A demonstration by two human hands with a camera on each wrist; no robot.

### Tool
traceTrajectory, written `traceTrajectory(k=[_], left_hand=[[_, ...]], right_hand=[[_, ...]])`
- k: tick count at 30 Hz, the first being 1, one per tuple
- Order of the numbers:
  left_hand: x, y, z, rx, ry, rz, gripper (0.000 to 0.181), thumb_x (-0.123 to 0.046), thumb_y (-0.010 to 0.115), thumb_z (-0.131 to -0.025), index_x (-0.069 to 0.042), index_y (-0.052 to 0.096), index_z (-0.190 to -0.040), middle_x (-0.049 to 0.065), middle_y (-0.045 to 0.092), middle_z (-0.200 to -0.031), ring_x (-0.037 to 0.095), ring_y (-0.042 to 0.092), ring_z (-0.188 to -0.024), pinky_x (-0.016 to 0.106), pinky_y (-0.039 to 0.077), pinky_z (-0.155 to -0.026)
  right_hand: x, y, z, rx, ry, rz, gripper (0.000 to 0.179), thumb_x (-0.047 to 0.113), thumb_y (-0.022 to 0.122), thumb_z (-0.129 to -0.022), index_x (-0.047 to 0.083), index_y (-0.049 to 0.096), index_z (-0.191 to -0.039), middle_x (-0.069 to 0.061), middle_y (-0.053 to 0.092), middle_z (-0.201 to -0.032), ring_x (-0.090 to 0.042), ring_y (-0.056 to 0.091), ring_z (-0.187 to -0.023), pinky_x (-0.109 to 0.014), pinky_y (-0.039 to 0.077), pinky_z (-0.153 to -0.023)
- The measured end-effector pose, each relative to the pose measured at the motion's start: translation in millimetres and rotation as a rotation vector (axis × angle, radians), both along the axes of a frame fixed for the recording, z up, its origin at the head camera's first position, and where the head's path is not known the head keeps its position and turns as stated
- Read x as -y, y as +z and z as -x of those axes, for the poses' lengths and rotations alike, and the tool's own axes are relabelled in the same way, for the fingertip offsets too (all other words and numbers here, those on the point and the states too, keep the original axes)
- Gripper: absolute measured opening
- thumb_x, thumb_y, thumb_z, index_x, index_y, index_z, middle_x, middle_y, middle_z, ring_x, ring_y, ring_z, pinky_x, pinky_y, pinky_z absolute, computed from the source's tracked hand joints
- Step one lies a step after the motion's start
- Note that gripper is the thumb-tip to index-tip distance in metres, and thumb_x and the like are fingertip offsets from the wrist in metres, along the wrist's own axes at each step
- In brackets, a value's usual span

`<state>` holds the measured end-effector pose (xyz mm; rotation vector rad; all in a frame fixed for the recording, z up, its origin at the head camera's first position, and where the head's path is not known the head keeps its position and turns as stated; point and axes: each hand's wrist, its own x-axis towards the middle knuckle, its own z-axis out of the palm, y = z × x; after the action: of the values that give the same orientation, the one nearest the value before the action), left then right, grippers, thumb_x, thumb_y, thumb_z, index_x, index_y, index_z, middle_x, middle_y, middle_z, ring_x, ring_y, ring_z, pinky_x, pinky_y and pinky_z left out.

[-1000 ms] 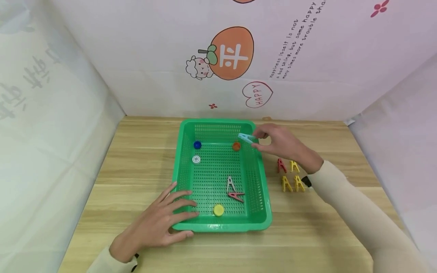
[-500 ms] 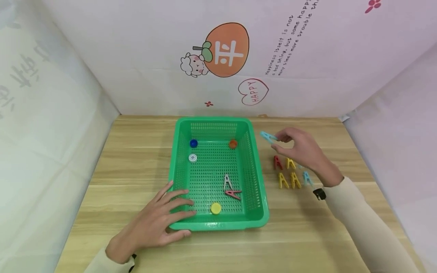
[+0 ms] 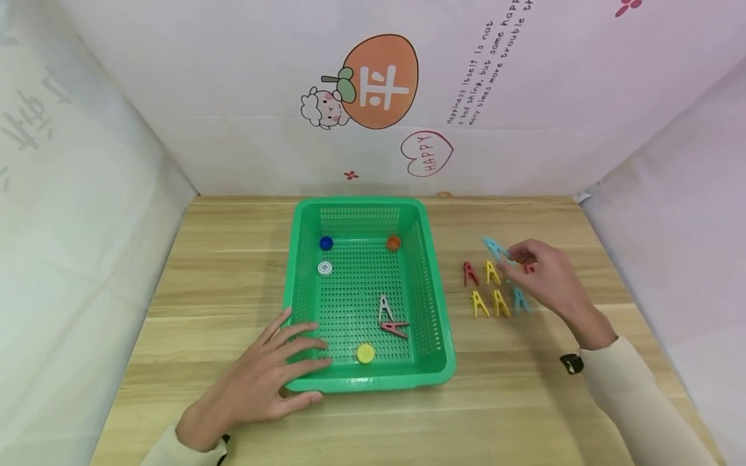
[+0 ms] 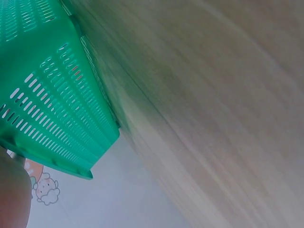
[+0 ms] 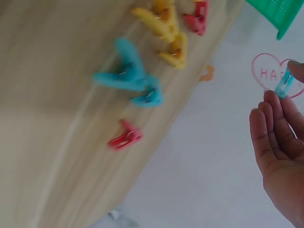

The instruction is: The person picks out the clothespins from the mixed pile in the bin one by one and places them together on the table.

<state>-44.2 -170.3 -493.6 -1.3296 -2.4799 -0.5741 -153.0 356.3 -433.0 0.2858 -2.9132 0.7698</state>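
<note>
My right hand (image 3: 544, 275) pinches a light blue clothespin (image 3: 495, 248) between thumb and fingers, held above the group of clothespins right of the basket. In the right wrist view the held clothespin (image 5: 284, 84) sits at the fingertips. Red (image 3: 470, 273), yellow (image 3: 479, 303) and blue (image 3: 520, 300) clothespins lie in rows on the table; the right hand partly covers a few. My left hand (image 3: 262, 375) rests with spread fingers over the near left rim of the green basket (image 3: 440, 323). Inside lie a white clothespin (image 3: 385, 308) and a dull red clothespin (image 3: 394, 329).
The basket also holds a blue cap (image 3: 326, 243), an orange cap (image 3: 393, 243), a white cap (image 3: 324, 268) and a yellow cap (image 3: 365, 353). Printed sheets hang at the back (image 3: 262, 155) and both sides of the wooden table (image 3: 233, 259).
My right hand has moved right with the light blue clothespin, from above the basket's far right corner to over the loose clothespins. The left hand stays on the rim; the head view shifts slightly.
</note>
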Motion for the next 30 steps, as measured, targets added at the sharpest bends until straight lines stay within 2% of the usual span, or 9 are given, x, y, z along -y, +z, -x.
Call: traceTrajectory(k=[2,4,8,15,17,20,23,25,30], left_hand=[[0.1,-0.3,0.0,0.001,0.000,0.000,0.044,-0.060,0.073,-0.098,-0.026,0.082,-0.126,-0.004,0.074,-0.135,0.028,0.054,-0.147,0.053,0.007,-0.141],[0.3,-0.7,0.0,0.002,0.002,0.001,0.045,-0.061,0.070,-0.101,-0.026,0.082,-0.126,-0.004,0.074,-0.135,0.028,0.053,-0.147,0.053,0.008,-0.141],[0.6,-1.2,0.1,0.002,0.001,0.003,0.047,-0.064,0.064,-0.104,-0.027,0.082,-0.126,-0.004,0.074,-0.135,0.027,0.053,-0.148,0.053,0.008,-0.141],[1.0,-1.2,0.2,0.002,-0.003,0.005,0.048,-0.064,0.062,-0.105,-0.026,0.082,-0.127,-0.004,0.074,-0.136,0.028,0.053,-0.148,0.054,0.008,-0.141],[1.1,-1.0,0.6,-0.001,-0.007,-0.002,0.048,-0.064,0.061,-0.105,-0.026,0.082,-0.126,-0.004,0.074,-0.135,0.028,0.053,-0.147,0.055,0.009,-0.141],[1.3,-1.1,1.1,-0.005,-0.011,-0.015,0.048,-0.063,0.061,-0.105,-0.026,0.082,-0.125,-0.003,0.074,-0.135,0.028,0.053,-0.147,0.056,0.010,-0.140],[1.1,-1.2,1.5,-0.007,-0.012,-0.018,0.048,-0.064,0.061,-0.106,-0.026,0.082,-0.126,-0.003,0.074,-0.135,0.028,0.053,-0.147,0.057,0.011,-0.140],[0.9,-1.3,1.5,-0.004,-0.012,-0.017,0.049,-0.064,0.060,-0.106,-0.026,0.082,-0.127,-0.003,0.074,-0.135,0.028,0.053,-0.147,0.056,0.010,-0.140],[0.7,-0.5,0.7,0.005,-0.010,-0.008,0.049,-0.064,0.059,-0.106,-0.026,0.081,-0.128,-0.004,0.073,-0.136,0.028,0.053,-0.147,0.055,0.009,-0.141]], right_hand=[[-8,-3.2,-4.8,-0.007,-0.031,0.015,0.036,0.030,0.081,-0.100,0.000,0.075,-0.120,-0.020,0.077,-0.108,-0.038,0.073,-0.097,-0.013,0.048,-0.072],[-14,-6.0,-9.7,-0.013,-0.062,0.030,0.035,0.029,0.082,-0.100,0.001,0.075,-0.119,-0.018,0.078,-0.107,-0.037,0.074,-0.097,-0.009,0.046,-0.071],[-26,-12.4,-20.7,-0.010,-0.129,0.045,0.038,0.036,0.082,-0.100,0.003,0.076,-0.119,-0.017,0.080,-0.109,-0.032,0.074,-0.097,-0.007,0.045,-0.072],[-43,-25.8,-42.3,0.020,-0.189,0.055,0.046,0.041,0.079,-0.101,0.000,0.074,-0.122,-0.023,0.078,-0.114,-0.036,0.074,-0.100,-0.004,0.045,-0.072],[-48,-28.7,-47.8,0.021,-0.212,0.043,0.047,0.042,0.080,-0.101,0.000,0.074,-0.122,-0.023,0.078,-0.113,-0.022,0.073,-0.094,-0.004,0.045,-0.070],[-56,-33.1,-54.4,0.011,-0.229,0.032,0.046,0.041,0.081,-0.100,0.000,0.075,-0.120,-0.023,0.079,-0.110,0.007,0.062,-0.087,-0.004,0.045,-0.069],[-62,-36.7,-59.9,0.002,-0.236,0.026,0.045,0.039,0.082,-0.100,-0.002,0.075,-0.118,-0.024,0.079,-0.107,0.018,0.054,-0.082,-0.004,0.046,-0.066],[-67,-38.9,-63.3,0.005,-0.246,0.017,0.045,0.038,0.082,-0.100,-0.002,0.075,-0.117,-0.024,0.079,-0.105,0.011,0.059,-0.082,-0.004,0.047,-0.065],[-75,-45.5,-70.4,0.050,-0.276,-0.015,0.048,0.042,0.079,-0.101,-0.003,0.075,-0.117,-0.024,0.079,-0.105,-0.019,0.072,-0.084,-0.009,0.049,-0.065]])
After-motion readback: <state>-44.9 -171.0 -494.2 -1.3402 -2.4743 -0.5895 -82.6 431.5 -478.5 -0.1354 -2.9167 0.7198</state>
